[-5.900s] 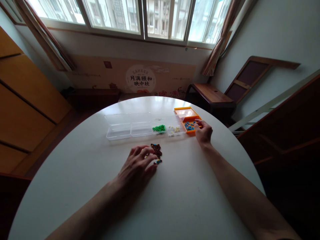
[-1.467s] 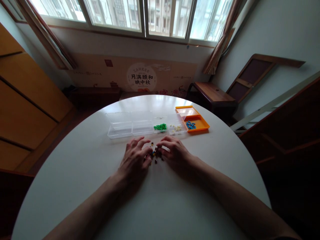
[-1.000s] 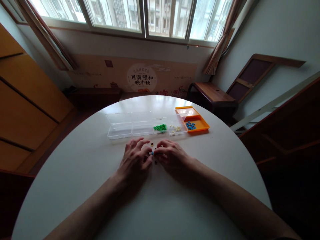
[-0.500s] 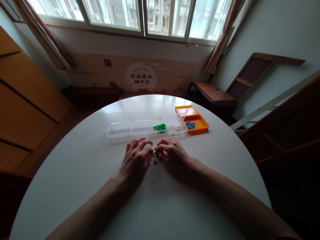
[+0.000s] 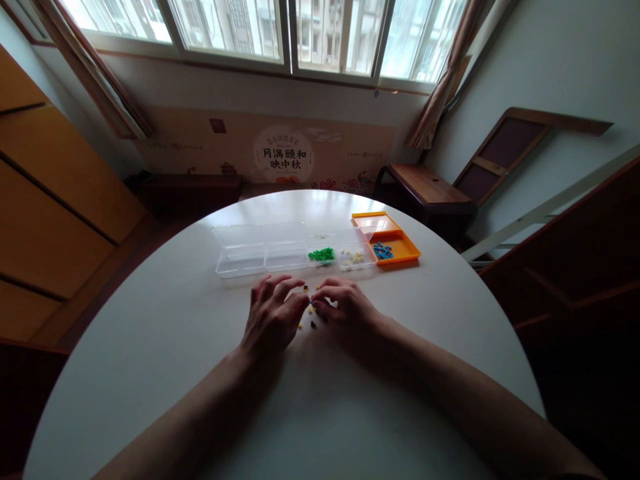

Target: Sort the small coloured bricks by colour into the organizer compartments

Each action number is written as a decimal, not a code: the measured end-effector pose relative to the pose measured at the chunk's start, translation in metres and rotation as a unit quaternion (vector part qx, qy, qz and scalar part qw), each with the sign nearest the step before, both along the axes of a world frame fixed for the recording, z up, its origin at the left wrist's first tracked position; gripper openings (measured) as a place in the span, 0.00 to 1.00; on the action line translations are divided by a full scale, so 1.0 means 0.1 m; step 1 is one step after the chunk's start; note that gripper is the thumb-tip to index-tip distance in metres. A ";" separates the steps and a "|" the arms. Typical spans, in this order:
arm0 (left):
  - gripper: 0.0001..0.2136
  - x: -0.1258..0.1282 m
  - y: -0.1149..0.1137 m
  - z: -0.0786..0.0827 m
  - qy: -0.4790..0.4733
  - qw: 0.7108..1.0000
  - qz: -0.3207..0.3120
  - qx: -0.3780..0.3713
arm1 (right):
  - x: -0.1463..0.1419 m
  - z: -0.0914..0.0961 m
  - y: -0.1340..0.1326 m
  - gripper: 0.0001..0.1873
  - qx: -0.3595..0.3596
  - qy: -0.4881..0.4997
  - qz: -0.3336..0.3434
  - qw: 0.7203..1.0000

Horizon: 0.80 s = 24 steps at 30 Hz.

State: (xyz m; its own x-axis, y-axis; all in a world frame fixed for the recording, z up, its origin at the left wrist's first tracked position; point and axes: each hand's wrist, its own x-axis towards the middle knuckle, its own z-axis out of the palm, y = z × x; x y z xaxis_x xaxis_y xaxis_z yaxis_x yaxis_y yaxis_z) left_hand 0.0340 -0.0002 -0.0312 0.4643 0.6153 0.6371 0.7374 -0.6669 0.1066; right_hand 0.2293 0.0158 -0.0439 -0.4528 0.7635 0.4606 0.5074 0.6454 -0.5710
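My left hand (image 5: 275, 307) and my right hand (image 5: 347, 303) meet over the middle of the white table (image 5: 320, 413). Their thumbs and forefingers pinch together on a small blue piece (image 5: 311, 302), mostly covered by the fingertips. Tiny dark and yellow pieces lie scattered around the fingertips, among them a dark piece (image 5: 313, 325) nearer to me and a yellow one (image 5: 300, 326) beside my left thumb. Another dark piece (image 5: 306, 287) sits just beyond the fingers. What exact kind these pieces are is too small to tell.
Beyond my hands stands a clear compartment box (image 5: 240, 270) with its lid raised. It holds green pieces (image 5: 321, 255) and pale yellow pieces (image 5: 357, 256). To its right, an open orange box (image 5: 407, 250) contains blue pieces (image 5: 383, 251). A wooden chair (image 5: 430, 183) stands behind the table.
My fingertips have shifted very slightly, and less of the blue piece shows between them. Both hands keep their pinch; the boxes stand as before, with the whole view moved a little.
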 end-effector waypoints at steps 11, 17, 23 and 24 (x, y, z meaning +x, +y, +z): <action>0.05 -0.20 -0.01 0.08 -0.074 0.993 0.071 -0.052 | 0.23 0.17 0.16 0.07 0.073 0.062 -0.166 0.981; 0.05 -0.22 -0.05 0.11 -0.088 0.992 0.073 -0.056 | 0.81 0.12 0.41 0.12 0.095 0.121 -0.409 0.900; 0.10 -0.34 0.00 0.09 -0.065 0.990 0.088 -0.094 | 1.07 -0.05 0.51 0.13 0.045 0.150 -0.464 0.872; 0.10 -0.36 0.02 0.08 -0.056 0.989 0.090 -0.105 | 1.08 -0.05 0.51 0.14 0.040 0.155 -0.465 0.871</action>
State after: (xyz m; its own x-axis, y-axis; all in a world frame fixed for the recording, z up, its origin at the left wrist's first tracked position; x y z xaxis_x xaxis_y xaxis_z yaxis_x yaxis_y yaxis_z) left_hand -0.0021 0.0015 -0.0237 0.2683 0.8058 0.5279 0.8184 -0.4797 0.3163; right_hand 0.3368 0.0667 -0.0494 0.4996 0.6936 0.5190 0.6609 0.0822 -0.7460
